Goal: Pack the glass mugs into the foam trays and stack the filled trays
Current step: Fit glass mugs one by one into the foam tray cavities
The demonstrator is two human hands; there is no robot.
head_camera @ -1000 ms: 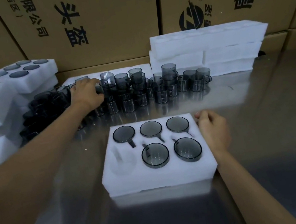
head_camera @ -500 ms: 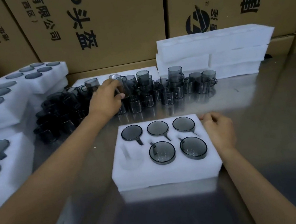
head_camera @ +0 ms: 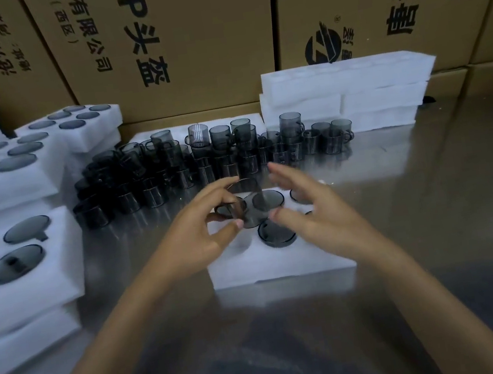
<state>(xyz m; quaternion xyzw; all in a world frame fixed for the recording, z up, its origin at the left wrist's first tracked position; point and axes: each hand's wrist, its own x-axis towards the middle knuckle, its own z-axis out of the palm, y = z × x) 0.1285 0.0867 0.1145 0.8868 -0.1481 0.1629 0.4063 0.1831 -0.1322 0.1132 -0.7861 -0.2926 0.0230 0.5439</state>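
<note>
Whereas a second ago the left hand (head_camera: 197, 242) was reaching into the cluster of loose glass mugs (head_camera: 202, 158) at the back of the counter (head_camera: 431, 191) and the right hand (head_camera: 317, 218) was resting on the right edge of the foam tray (head_camera: 282, 264), the head view now shows both hands together over that tray. A smoky glass mug (head_camera: 249, 204) has come away from the cluster and hangs just above the tray's left half, tilted, pinched by the left hand's thumb and curled fingers (head_camera: 223, 190). That puts the sixth and last open pocket within reach, so I judge this tray nearly full and close to joining the filled foam trays (head_camera: 28, 277) stacked on the left.

The left forearm runs up from the lower left, wrist bent inward. The right hand has left the edge and hovers beside the mug, its fingers spread wide and loosely arched, thumb tip close to the glass; whether it touches is unclear. It holds nothing. Empty foam trays (head_camera: 348, 85) sit stacked at the back right, before cardboard cartons (head_camera: 168, 38)
</note>
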